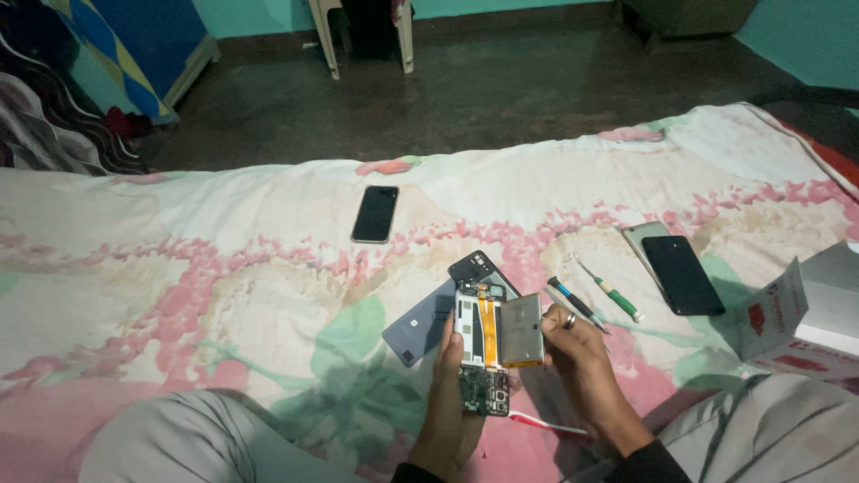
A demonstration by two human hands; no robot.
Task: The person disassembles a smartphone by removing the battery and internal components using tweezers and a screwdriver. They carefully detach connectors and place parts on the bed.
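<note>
My left hand holds an opened phone frame upright, its orange flex cable and white inner frame showing; a green circuit board sits at its lower end. My right hand, with a ring on one finger, grips the silver battery and tilts it away from the frame's right side. A grey back cover and a black inner cover lie on the bedsheet just behind the phone.
On the floral bedsheet lie a black phone, a blue-handled screwdriver, a green-handled screwdriver, a dark phone on a light panel and an open white box. A white-red strip lies near my wrist. My knees frame the bottom.
</note>
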